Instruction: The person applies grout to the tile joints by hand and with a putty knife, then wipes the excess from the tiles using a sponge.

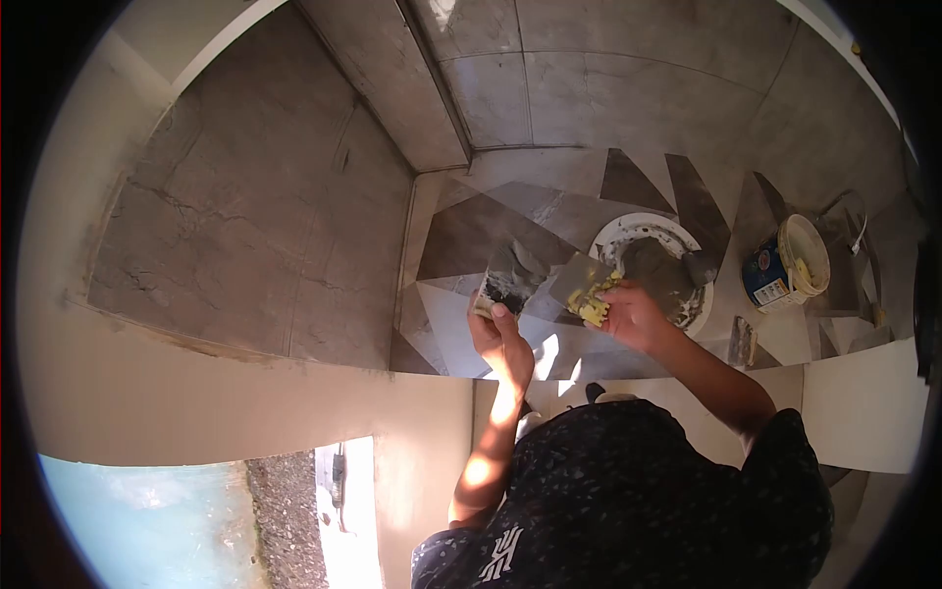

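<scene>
My left hand (504, 346) is closed on the lower end of a flat scraper (512, 280), thumb on top. Wet grey paste covers much of its face, with a black patch near the thumb. Opposite it, my right hand (636, 316) grips a second, thin grey scraper (581, 285) with crumbly yellow material along its near side. The two scrapers are held close together, faces up, with a small gap between them. Behind my right hand sits a round white basin (606, 236) holding grey paste, its rim smeared with splashes.
A blue-labelled plastic bucket (773, 270) stands at the right, with yellowish residue inside its rim. Near the front edge lies a small smeared block (743, 342). Large grey tiles (245, 226) cover the left wall, and the floor (471, 236) is patterned with angular shapes.
</scene>
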A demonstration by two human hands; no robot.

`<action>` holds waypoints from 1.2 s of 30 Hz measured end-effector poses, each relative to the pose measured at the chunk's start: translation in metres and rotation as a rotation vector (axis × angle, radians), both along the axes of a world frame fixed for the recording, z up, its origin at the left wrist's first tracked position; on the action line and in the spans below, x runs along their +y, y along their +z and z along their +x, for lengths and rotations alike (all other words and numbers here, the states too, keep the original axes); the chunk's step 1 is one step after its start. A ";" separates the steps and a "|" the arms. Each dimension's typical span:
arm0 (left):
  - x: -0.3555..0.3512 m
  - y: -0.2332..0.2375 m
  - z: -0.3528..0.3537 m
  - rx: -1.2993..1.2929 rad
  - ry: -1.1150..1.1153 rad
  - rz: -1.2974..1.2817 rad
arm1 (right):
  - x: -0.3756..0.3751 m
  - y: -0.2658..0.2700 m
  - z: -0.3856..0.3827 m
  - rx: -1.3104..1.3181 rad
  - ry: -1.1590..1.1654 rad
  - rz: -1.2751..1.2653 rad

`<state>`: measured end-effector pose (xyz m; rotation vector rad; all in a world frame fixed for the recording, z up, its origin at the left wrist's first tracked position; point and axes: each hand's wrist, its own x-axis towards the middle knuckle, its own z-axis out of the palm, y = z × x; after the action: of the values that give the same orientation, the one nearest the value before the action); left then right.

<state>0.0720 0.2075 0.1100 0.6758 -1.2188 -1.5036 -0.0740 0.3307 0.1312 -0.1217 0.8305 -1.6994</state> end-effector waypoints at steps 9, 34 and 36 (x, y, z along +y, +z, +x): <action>-0.064 -0.007 0.041 -0.054 0.018 -1.093 | -0.072 0.008 0.020 0.012 0.153 -0.186; -0.058 0.044 0.043 -0.040 0.031 0.471 | -0.136 0.101 -0.042 2.414 0.263 -1.026; -0.048 0.045 0.044 -0.073 0.098 0.484 | -0.145 0.101 -0.042 2.436 0.295 -1.043</action>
<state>0.1161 0.1599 0.1550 1.1008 -0.8595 -1.7173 -0.1155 0.1854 0.2327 -3.1309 1.0892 -0.6729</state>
